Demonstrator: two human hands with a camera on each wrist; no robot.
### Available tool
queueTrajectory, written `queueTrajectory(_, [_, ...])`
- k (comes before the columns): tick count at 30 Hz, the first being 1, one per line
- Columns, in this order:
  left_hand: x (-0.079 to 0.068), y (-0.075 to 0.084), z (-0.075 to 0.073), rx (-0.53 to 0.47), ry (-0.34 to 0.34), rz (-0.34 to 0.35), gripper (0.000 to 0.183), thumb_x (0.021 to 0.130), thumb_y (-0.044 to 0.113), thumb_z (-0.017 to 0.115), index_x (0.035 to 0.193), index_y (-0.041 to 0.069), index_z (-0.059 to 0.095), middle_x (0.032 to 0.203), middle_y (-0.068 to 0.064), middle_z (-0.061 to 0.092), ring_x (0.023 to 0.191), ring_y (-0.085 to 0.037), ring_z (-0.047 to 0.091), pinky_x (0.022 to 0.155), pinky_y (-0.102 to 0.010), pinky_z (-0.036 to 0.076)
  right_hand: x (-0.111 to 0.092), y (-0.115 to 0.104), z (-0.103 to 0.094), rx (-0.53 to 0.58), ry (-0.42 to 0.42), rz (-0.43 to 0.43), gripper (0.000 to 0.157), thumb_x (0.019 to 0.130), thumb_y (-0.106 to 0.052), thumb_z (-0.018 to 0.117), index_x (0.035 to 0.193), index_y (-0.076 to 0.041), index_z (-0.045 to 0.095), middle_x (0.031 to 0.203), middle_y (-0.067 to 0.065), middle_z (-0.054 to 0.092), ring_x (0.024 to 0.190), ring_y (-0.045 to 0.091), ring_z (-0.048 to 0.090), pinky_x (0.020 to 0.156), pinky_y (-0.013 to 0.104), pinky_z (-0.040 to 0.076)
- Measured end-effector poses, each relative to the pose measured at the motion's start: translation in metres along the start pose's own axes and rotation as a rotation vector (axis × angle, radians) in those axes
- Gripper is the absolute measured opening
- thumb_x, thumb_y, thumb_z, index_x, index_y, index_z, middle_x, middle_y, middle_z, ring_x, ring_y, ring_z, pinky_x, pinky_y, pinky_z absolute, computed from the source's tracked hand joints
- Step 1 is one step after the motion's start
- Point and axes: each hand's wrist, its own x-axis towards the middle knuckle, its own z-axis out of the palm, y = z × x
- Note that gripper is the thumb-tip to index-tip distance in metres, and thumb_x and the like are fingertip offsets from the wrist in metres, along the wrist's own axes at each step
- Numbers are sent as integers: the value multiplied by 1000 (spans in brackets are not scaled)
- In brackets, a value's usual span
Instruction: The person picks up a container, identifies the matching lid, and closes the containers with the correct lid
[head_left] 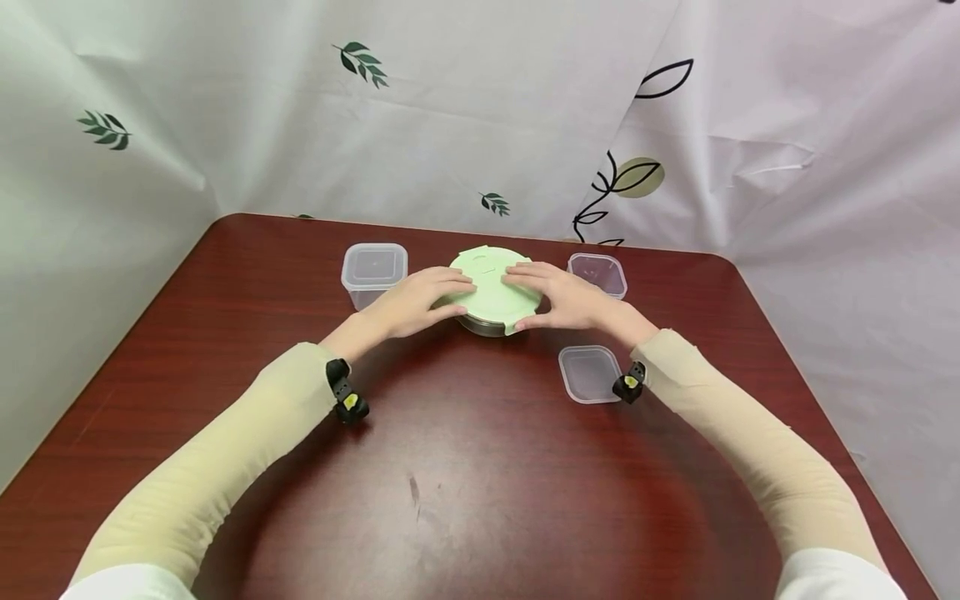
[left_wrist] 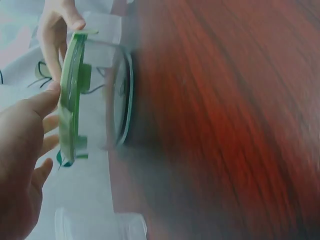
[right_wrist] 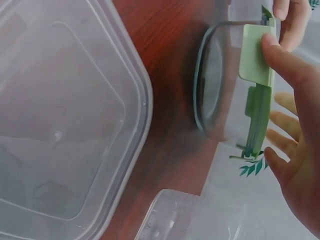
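A round glass food container [right_wrist: 220,75] with a light green snap-on lid [head_left: 487,283] sits near the back of the table, between both hands. My left hand [head_left: 416,302] lies at the lid's left side, its fingertips on the top and its thumb near the front rim. On the other side, my right hand [head_left: 566,300] spreads its fingers over the lid's right part. Its thumb rests on a green side clip [right_wrist: 254,55] at the lid's edge, as the right wrist view shows. The lid lies across the container's rim in both wrist views.
Back left stands a lidded clear plastic tub [head_left: 375,267]. Another clear tub [head_left: 597,271] is behind the right hand. A loose clear square lid [head_left: 590,375] lies flat on the dark red table [head_left: 480,467], near the right wrist. A patterned white sheet [head_left: 450,150] hangs behind the table.
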Motion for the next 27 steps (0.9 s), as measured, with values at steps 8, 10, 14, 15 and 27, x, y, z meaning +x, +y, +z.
queueTrajectory(8, [-9, -14, -7, -46, -60, 120, 44, 95, 19, 60, 136, 4, 54, 142, -11, 52, 140, -29, 39, 119, -48, 22, 3, 2, -1, 34, -40, 15, 77, 81, -43, 74, 145, -12, 43, 151, 10, 42, 143, 28, 32, 118, 46, 24])
queueTrajectory(10, [-11, -17, -7, -66, -76, 137, 45, 95, 16, 59, 138, 3, 52, 144, -11, 50, 140, -30, 38, 118, -49, 23, 3, 2, -1, 42, -46, 8, 77, 82, -43, 74, 145, -12, 43, 151, 10, 41, 143, 28, 32, 118, 46, 24])
queueTrajectory(14, [-13, -21, -9, -99, -109, 148, 47, 95, 13, 58, 141, 4, 48, 147, -11, 46, 142, -30, 34, 116, -47, 28, 1, 3, 0, 36, -54, -12, 78, 83, -42, 72, 147, -11, 40, 153, 11, 38, 144, 29, 29, 118, 47, 22])
queueTrajectory(15, [-13, -21, -9, -104, -115, 150, 47, 96, 13, 57, 141, 5, 47, 148, -11, 45, 142, -30, 34, 115, -46, 29, 1, 4, 1, 36, -57, -12, 78, 84, -42, 72, 147, -11, 39, 153, 11, 37, 145, 29, 28, 118, 47, 22])
queueTrajectory(27, [-9, -17, -4, -47, -15, 189, 47, 87, 10, 68, 132, 3, 57, 138, -13, 55, 135, -32, 45, 112, -47, 35, 0, 3, 12, 57, -65, 48, 60, 102, -38, 40, 154, -15, 21, 161, 2, 18, 150, 19, 11, 122, 42, 14])
